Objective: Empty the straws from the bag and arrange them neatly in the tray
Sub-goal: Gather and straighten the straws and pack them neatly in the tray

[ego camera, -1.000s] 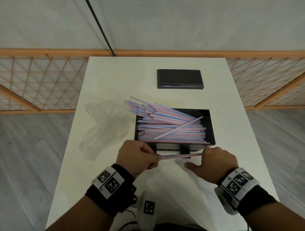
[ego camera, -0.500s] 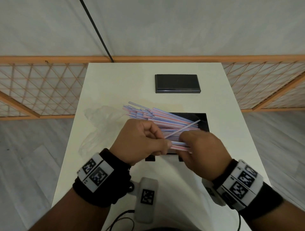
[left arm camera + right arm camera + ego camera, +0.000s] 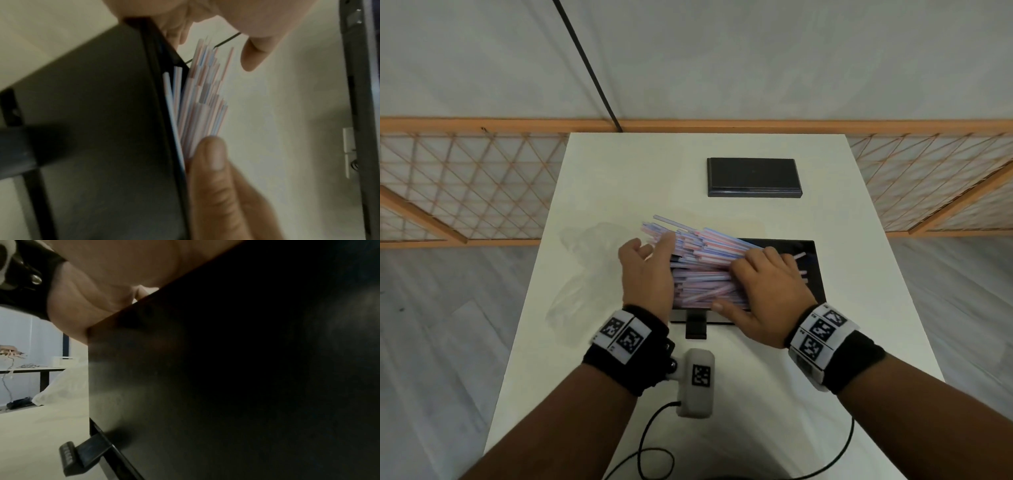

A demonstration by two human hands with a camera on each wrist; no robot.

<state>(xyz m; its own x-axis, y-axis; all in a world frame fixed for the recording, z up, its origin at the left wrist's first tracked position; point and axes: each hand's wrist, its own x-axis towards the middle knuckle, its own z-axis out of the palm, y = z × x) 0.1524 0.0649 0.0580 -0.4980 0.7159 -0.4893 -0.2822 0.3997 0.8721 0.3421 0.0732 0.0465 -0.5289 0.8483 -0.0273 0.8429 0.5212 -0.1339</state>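
The empty clear bag (image 3: pixel 585 270) is lying flat on the table (image 3: pixel 859 308), just outside the back of the left hand (image 3: pixel 645 277). That hand is standing on edge with its fingers (image 3: pixel 664 245) nearly straight and together, its palm pressing against the left ends of the straws (image 3: pixel 705 270); it is gripping nothing. In the left wrist view the thumb (image 3: pixel 209 155) is lying against the near ends of the bundle, beside the black wall of the tray (image 3: pixel 102 129). The straws are sitting in a loose heap in the tray, but their far-left ends are fanning out past the left fingertips and over the tray's rim.

To the right, the right hand (image 3: pixel 767 294) is lying palm down over the heap, its fingers (image 3: pixel 753 263) lightly bent across the top straws, its thumb (image 3: pixel 729 308) along the near edge. It looks to be pressing rather than pinching, though the underside is hidden.

The straws are likely very light, thin, smooth and springy, so they will probably be rolling and skating apart under any uneven push, and creasing if squeezed hard. Handling them as one bundle seems best: flat palms squaring the ends, a loose hold around the middle.
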